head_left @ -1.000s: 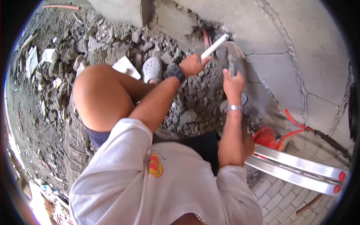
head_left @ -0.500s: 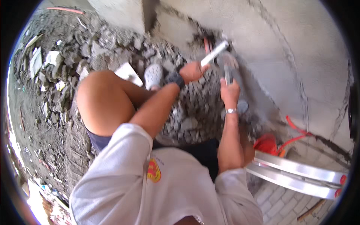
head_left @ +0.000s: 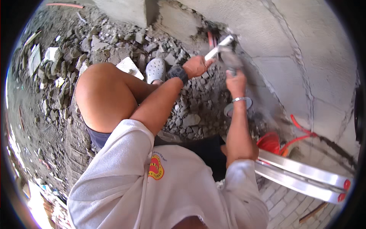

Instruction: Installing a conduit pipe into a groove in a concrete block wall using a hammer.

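My left hand (head_left: 195, 66) is closed around a pale, straight bar (head_left: 219, 47), whose kind I cannot make out. The bar slants up and right, and its far end is by a broken hole (head_left: 213, 31) at the foot of the concrete wall. Red tubes (head_left: 210, 39) stick out of that hole. In my right hand (head_left: 236, 82) is a hammer (head_left: 231, 60), gripped by its handle. Its head is smeared by motion close beside the bar; whether they touch I cannot tell.
Loose rubble (head_left: 190, 120) covers the ground under and around me. The concrete wall (head_left: 278, 72) rises on the right. Behind my right arm lie silver metal rails (head_left: 305, 171), a red container (head_left: 269, 142) and a bent red tube (head_left: 299, 124). My shoe (head_left: 155, 70) rests among the stones.
My right hand and the hammer have moved slightly up. My left hand still grips the bar at nearly the same slant. The view has shifted a little.
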A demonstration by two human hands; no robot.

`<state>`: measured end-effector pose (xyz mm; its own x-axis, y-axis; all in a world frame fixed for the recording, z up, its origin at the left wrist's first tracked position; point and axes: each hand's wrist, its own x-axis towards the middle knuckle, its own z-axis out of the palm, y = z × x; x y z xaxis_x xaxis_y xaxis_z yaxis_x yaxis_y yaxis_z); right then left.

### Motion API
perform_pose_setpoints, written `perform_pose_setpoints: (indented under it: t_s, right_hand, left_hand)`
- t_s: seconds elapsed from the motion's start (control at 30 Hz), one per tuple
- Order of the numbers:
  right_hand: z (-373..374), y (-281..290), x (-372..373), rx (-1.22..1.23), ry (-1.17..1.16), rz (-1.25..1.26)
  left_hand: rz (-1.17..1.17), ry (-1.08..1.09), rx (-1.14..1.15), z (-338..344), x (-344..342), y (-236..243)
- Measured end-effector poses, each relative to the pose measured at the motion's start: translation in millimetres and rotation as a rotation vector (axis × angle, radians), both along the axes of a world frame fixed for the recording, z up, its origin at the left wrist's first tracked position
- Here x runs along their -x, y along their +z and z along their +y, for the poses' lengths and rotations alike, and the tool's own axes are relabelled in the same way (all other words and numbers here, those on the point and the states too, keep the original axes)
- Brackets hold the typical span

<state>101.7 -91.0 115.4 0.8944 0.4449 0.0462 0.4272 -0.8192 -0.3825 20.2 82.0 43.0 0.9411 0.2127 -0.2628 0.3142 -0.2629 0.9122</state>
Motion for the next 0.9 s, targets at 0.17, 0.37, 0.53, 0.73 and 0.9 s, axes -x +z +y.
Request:
perform_pose_setpoints:
  t_s: [0.17,0.37,0.53,0.73,0.9]
  right_hand:
    - [21,48,35,-0.039,-0.209,0.049]
    - [31,205,28,-0.778,0.191,-0.347]
    - [15,28,-2,0.028,-0.033,-0.285]
    - [36,53,31,-0.133,-0.227,0.071]
    - [46,193,57,-0.441,-0.186,-0.286]
  left_hand:
    - [0.018,0.026,0.059,18,3,-7]
    - [0.011,0.041,0.035,16,3,-17]
    - [-0.015,0.019,0.002,8,-14,0]
    - [-0.005,0.005,0.026,16,-3,-16]
    - [0.002,0.063,0.021,15,3,-16]
